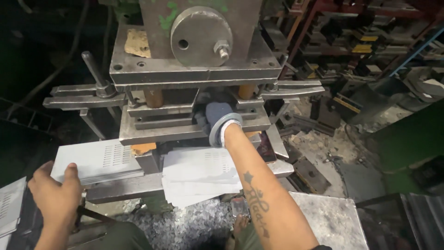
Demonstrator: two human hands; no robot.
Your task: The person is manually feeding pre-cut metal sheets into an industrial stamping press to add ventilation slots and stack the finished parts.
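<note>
My right hand (216, 119), in a dark blue glove with a white cuff, reaches into the gap of a steel press die (152, 132); its fingers are hidden between the plates, so what it touches is unclear. My bare left hand (56, 192) rests on the near left corner of a stack of perforated grey metal sheets (99, 159) lying on the press bed. A second fanned pile of similar sheets (199, 173) lies under my right forearm.
The press head with a round steel disc (200, 34) hangs above the die. A lever handle (92, 69) stands at the left. Metal scrap chips (185, 224) cover the floor below. A steel table (330, 220) sits at lower right, cluttered shelving (370, 41) behind.
</note>
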